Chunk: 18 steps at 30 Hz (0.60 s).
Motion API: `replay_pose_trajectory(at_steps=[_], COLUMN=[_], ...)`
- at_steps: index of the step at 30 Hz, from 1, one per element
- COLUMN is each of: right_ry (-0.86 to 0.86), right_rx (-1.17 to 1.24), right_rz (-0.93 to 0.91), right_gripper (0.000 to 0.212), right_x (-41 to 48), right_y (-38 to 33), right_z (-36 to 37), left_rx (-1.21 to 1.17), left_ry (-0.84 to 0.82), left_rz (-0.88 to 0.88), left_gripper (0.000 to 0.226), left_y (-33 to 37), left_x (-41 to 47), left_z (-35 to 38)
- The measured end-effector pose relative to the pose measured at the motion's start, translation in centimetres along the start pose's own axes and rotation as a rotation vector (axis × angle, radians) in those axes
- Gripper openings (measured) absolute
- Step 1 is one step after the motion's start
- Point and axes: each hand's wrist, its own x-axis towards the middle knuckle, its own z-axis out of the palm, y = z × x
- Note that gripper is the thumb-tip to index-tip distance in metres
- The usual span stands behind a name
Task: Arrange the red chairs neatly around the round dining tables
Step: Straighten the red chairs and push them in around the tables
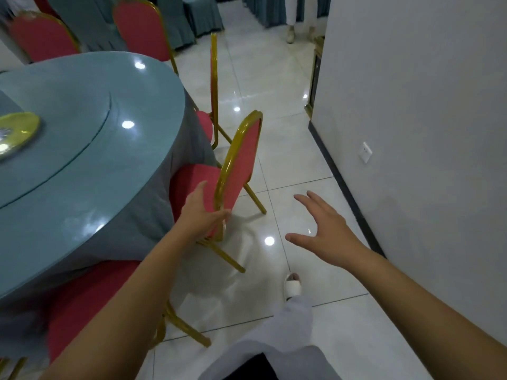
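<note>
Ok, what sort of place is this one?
Probably a restaurant banquet hall: a cloth-draped round table with a turntable, red gold-framed chairs around it, and more skirted tables behind.

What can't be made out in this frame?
Head view.
Nearest chair: backrest unseen, behind the left forearm or past the bottom edge.
Middle chair: seat front under the tablecloth.
Yellow plate: blurred, cut by the left edge.
Far person: only legs, cut by the top edge.
</note>
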Motion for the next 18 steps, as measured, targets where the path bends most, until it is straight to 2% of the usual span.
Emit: replay_pose_trajectory(at_steps=[3, 5, 8, 10, 14, 16, 18], right_ry=[-0.039, -0.075, -0.148, -0.178, -0.245, -0.304, -0.357], right_rx=[-0.055, -0.086, -0.122, -0.136, -0.142, -0.173, -0.234], right_rz=[-0.015, -0.025, -0.032, -0.048, -0.061, -0.109, -0.174], right_gripper=[0.089, 0.088, 0.088, 0.087, 0.085, 0.086, 0.088], right_x=[5.8, 9.6, 14.2, 16.9, 22.0, 24.5, 27.3], right_y=[1.0, 1.2, 1.7, 2.2, 3.6, 3.6, 3.1], right_z=[-2.9, -5.0, -7.6, -9.0, -10.5, -10.5, -10.5], left_rx=[-0.038, -0.088, -0.127, -0.111, -0.091, -0.067, -0.012], left_ry=[0.006, -0.002, -0.037, 0.025, 0.037, 0.045, 0.073], left_rz=[-0.107, -0.162, -0.187, -0.214, -0.261, -0.248, -0.269], left_gripper=[0.112, 0.104, 0.059, 0.034, 0.034, 0.039, 0.034], left_y=[1.6, 2.3, 3.7, 4.3, 4.6, 4.7, 4.9], left_x=[6.8, 10.7, 14.5, 15.7, 16.2, 16.0, 15.6], left_z=[0.6, 0.9, 2.6, 3.8, 4.3, 4.2, 4.3])
